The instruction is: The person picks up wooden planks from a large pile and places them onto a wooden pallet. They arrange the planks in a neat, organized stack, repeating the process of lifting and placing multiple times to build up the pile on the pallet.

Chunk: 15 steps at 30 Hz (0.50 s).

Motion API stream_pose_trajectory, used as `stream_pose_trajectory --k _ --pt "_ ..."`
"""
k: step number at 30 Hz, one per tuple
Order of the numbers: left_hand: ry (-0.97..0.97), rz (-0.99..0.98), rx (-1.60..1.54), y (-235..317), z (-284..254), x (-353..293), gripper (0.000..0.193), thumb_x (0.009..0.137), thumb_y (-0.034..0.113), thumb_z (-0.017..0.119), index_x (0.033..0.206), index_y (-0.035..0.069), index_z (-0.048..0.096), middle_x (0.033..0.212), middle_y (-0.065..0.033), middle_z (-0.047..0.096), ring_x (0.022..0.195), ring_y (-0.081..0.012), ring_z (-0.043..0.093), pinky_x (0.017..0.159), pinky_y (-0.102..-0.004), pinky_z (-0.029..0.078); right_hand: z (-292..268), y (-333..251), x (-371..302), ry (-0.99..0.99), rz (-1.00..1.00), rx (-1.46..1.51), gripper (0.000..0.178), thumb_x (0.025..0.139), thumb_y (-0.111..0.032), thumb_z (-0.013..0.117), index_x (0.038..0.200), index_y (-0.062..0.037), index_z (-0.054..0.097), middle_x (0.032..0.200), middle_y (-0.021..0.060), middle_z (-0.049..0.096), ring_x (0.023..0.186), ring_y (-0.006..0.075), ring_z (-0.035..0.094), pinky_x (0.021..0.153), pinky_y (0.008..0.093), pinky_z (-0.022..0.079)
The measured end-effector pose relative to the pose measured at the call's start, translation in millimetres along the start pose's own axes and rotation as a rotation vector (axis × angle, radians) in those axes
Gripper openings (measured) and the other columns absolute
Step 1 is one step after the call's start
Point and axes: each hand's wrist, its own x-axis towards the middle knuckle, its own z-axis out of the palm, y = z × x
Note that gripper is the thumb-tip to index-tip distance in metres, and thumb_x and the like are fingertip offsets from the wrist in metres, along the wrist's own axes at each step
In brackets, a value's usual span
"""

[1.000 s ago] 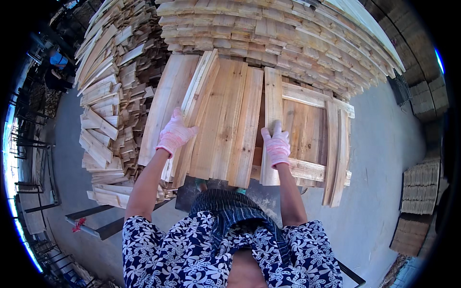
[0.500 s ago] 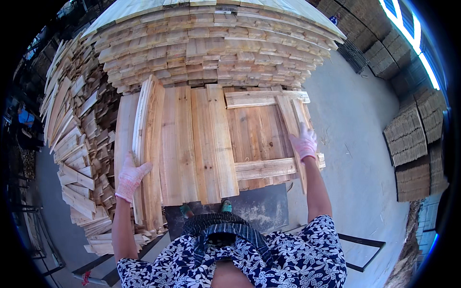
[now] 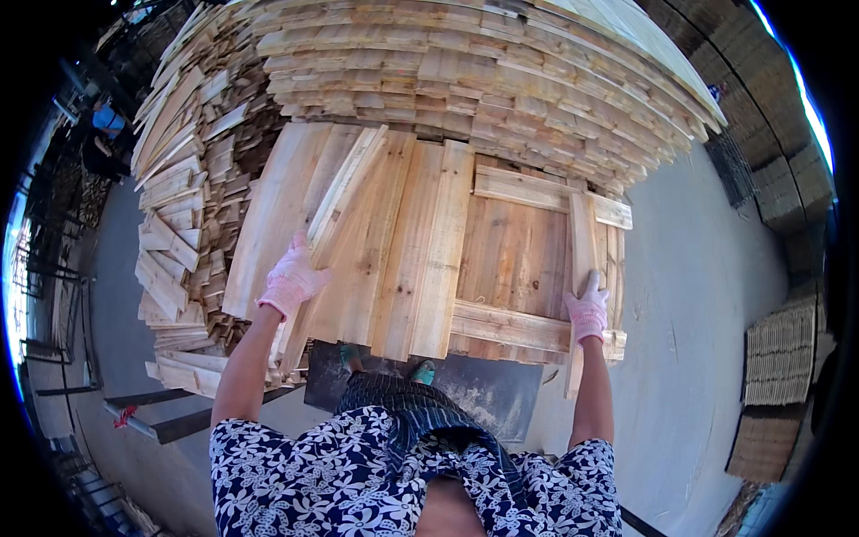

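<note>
My left hand (image 3: 293,279), in a pink-white glove, grips narrow wooden boards (image 3: 347,183) slanting across the loose planks (image 3: 380,251) on the left, its thumb to one side and fingers to the other. A wooden slat (image 3: 583,228) lies lengthwise under my right hand (image 3: 588,311), also gloved, with thumb and fingers on either side of it. That slat crosses the right end of a wooden panel (image 3: 510,251), and its near end sticks out past the panel's edge. Two crosswise battens lie on the panel, a far batten (image 3: 528,190) and a near batten (image 3: 506,324).
A tall stack of boards (image 3: 429,80) rises right behind the panel. Heaped offcuts (image 3: 183,233) lie to the left, near a dark metal bar frame (image 3: 170,416). Bundled wood stacks (image 3: 778,349) line the right side. A person (image 3: 107,125) is at the far left.
The view has turned, shifting the scene rightward. The narrow boards at my left hand now slant more across the planks. The slat at my right hand has straightened along the panel's right end.
</note>
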Motion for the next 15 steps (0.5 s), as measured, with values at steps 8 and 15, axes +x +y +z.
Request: stream_pose_trajectory --k 8,15 --pt "-0.080 -0.054 -0.006 11.3 -12.6 -13.4 0.101 0.081 0.044 0.075 0.157 0.003 0.024 0.157 -0.0248 0.039 0.138 -0.0389 0.051 0.111 -0.0459 0.046 52.2 -119.6 -27.5 -0.013 -0.064 0.139 0.088 0.083 -0.052 0.073 0.157 -0.0225 0.034 0.140 0.0339 0.045 0.118 0.0523 0.060 0.096 0.0566 0.052" --pt "-0.072 0.013 -0.136 0.6 -23.3 -16.4 0.099 0.080 0.045 0.076 0.155 0.002 0.028 0.144 -0.0264 0.055 0.132 -0.0374 0.057 0.108 -0.0453 0.047 101.5 -209.0 -67.6 -0.058 -0.259 0.138 0.071 0.102 -0.052 0.047 0.159 -0.0144 0.027 0.135 0.0403 0.045 0.112 0.0573 0.060 0.095 0.0579 0.051"
